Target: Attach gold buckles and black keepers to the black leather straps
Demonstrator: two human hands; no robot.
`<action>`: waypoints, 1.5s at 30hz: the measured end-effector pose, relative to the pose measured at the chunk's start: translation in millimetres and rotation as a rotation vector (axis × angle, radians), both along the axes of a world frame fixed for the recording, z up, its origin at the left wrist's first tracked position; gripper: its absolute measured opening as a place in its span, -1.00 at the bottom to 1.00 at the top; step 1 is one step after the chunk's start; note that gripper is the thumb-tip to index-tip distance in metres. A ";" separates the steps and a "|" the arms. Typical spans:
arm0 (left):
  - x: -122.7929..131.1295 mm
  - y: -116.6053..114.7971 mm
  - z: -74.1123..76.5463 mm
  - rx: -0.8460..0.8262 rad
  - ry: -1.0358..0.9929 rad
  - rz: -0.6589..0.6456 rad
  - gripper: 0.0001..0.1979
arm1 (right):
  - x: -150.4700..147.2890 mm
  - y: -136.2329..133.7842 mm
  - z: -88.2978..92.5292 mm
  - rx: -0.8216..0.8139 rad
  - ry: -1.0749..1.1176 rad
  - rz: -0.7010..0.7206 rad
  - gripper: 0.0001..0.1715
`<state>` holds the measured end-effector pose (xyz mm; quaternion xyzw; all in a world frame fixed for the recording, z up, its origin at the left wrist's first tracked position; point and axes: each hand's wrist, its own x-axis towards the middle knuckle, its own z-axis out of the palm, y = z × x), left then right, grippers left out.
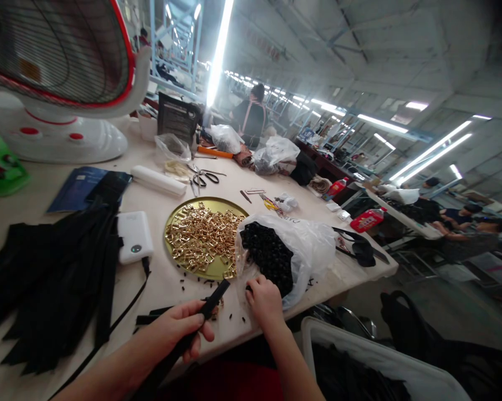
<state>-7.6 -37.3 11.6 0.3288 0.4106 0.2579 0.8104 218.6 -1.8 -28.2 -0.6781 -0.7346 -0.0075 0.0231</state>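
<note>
My left hand (183,329) is closed on a black strap (214,299), thumb on top, with the strap's end pointing up and to the right. At the mouth of a clear plastic bag (313,239), my right hand (264,299) pinches a small black piece (248,288) between its fingertips. Many small black pieces (267,253) fill the bag. Left of it, a round gold tray (174,210) bears a heap of gold metal buckles (204,236). Loose black bits lie on the table between my hands.
Black straps (58,267) are piled at the left, beside a white power bank (134,236) with a cable. A fan (62,72) stands behind. Scissors (204,175) lie beyond the tray. A white bin (376,362) of black material sits below the table's right edge.
</note>
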 end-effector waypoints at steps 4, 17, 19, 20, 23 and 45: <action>-3.8 2.5 -2.1 0.041 0.012 -0.015 -0.68 | 0.3 2.7 -1.2 0.020 0.101 -0.012 -0.89; -1.7 18.5 19.1 0.806 0.683 -0.324 -0.70 | -43.0 -32.6 26.1 -0.284 2.119 -0.307 -0.66; -1.9 13.6 16.6 0.802 0.721 -0.325 -0.69 | -45.7 -34.7 25.4 -0.285 2.112 -0.297 -0.67; -2.9 12.1 15.7 0.795 0.729 -0.321 -0.69 | -46.0 -35.4 23.6 -0.283 2.090 -0.298 -0.67; -6.7 10.0 16.3 0.782 0.725 -0.304 -0.70 | -45.9 -36.9 15.2 -0.277 2.039 -0.309 -0.66; -16.6 6.0 4.4 0.749 0.761 -0.398 -0.72 | -75.6 -45.8 7.2 -0.381 1.765 -0.202 -0.73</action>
